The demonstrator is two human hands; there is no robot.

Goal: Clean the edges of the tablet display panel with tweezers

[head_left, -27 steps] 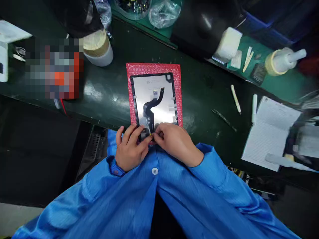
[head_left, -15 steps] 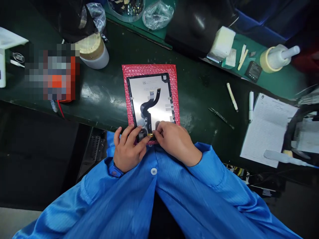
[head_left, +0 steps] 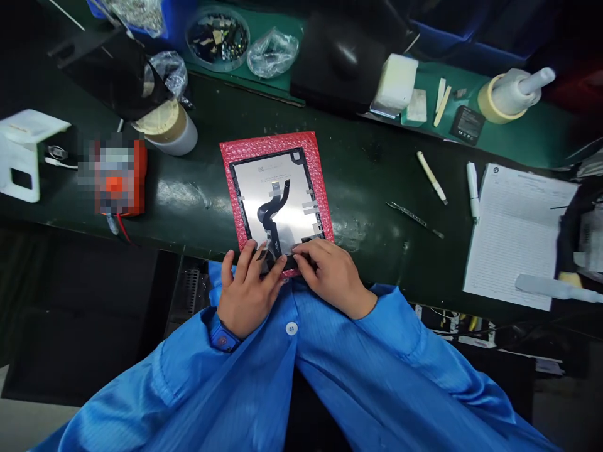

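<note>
A tablet screen panel (head_left: pixel 293 207) lies with its silvery back up on a red bubble-wrap pouch (head_left: pixel 321 182). A black flex cable (head_left: pixel 274 229) snakes over the panel, with its free ends toward the far side. My left hand (head_left: pixel 247 289) rests with fingers spread on the near-left corner, its thumb touching the panel beside the cable's base. My right hand (head_left: pixel 334 276) is at the near-right part, thumb and index finger drawn together close to the left thumb. Anything between those fingertips is too small to make out.
Tweezers (head_left: pixel 414 220), a beige pen-like stick (head_left: pixel 431 177), a white marker (head_left: pixel 473 190) and a printed sheet (head_left: pixel 516 238) lie right. A red multimeter (head_left: pixel 120 179), partly blurred, and a tape-topped tub (head_left: pixel 176 135) stand left. Behind are a dish of small parts (head_left: pixel 218 39) and a sponge block (head_left: pixel 396 81).
The view has shifted. A small gold-yellow piece seen between my thumbs at the cable's base no longer shows. My right fingertips have moved slightly away from the left thumb.
</note>
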